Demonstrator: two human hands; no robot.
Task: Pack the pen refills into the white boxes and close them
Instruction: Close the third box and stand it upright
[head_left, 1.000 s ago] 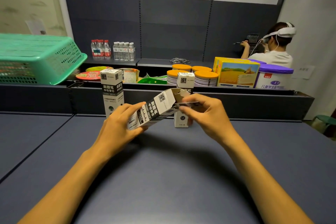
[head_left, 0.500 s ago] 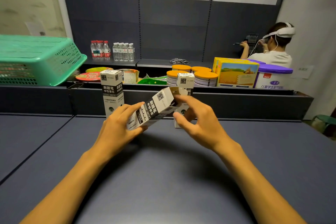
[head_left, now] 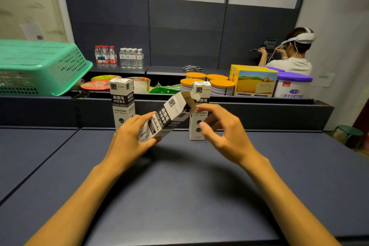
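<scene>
While tilted in left hand [head_left: 130,142] grip: one open cardboard box [head_left: 169,116]; two shut boxes upright on bench [head_left: 179,195]; right hand [head_left: 223,132] spread, holding nothing.

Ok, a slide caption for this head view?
Left hand grips tilted open white box; right hand hovers at its flap.

- The desk [head_left: 179,195] is dark blue-grey and matte, with a seam running along its nine o'clock side.
- Two white boxes stand upright on it toward twelve o'clock, well apart: the left box [head_left: 122,102] at about eleven o'clock, the right box [head_left: 199,118] at about one.
- Behind the desk a lower shelf [head_left: 219,99] carries an upturned green basket [head_left: 40,66], orange-lidded tins [head_left: 221,86] and a yellow carton [head_left: 253,82].
</scene>
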